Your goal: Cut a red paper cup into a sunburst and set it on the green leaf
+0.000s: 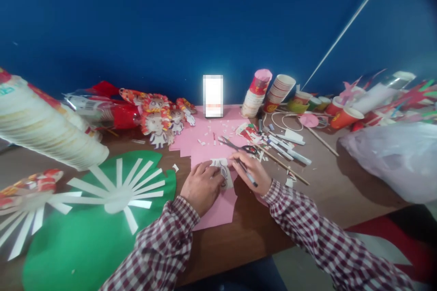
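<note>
My right hand (251, 173) is closed on a dark marker (248, 175), its tip end near the top right of a small white paper (226, 176) with dark drawn lines. My left hand (202, 186) lies on the left part of that paper, fingers bent over it and partly hiding the drawing. Under both is a pink sheet (218, 211). Just beyond my right hand, black scissors (235, 145) lie on the pink paper among small white scraps.
Green paper (82, 241) with a white cut-strip piece (118, 198) lies left, beside stacked cups (51, 127). Paper figures (159, 122) and a bright phone-like screen (213, 95) stand behind. Rightward are markers (282, 148), a stick (285, 166), cups (280, 88) and a plastic bag (396, 159).
</note>
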{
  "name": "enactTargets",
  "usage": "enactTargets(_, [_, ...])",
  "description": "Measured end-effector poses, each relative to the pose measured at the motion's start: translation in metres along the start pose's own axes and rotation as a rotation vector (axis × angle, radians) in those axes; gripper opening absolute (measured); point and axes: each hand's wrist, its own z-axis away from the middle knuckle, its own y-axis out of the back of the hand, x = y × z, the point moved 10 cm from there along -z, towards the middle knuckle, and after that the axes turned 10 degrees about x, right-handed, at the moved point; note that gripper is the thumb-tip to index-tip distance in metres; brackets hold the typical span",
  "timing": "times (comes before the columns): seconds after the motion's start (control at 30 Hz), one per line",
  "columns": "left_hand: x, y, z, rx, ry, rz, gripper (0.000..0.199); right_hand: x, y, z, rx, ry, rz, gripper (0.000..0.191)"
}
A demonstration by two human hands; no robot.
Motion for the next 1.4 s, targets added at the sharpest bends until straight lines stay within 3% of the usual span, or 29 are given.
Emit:
enactTargets(0.33, [-0.002,-0.005,0.001,-0.031,0.008,-0.012,0.021,0.009,-0.008,0.003,0.021,0.094,0.215,0.021])
enactTargets(0.63, [-0.001,0.002,-0.001,0.017,0.012,-0.001,0.021,0.007,-0.008,0.002,0.01,0.114,0.311,0.02])
enactTargets(1.03, [-0.006,-0.002,0.001,0.001,0.018,0.036,0.023,0.007,-0.007,0.002,0.01,0.125,0.309,0.017])
enactTargets(1.2, [-0.004,-0.005,0.002,-0.035,0.019,0.046,0.022,0.011,-0.01,0.003,-0.012,0.112,0.274,0.025])
enactTargets(1.4, [-0.001,-0.002,0.002,-0.027,0.022,0.061,0.021,0.015,0.006,0.003,0.132,0.014,0.043,0.02])
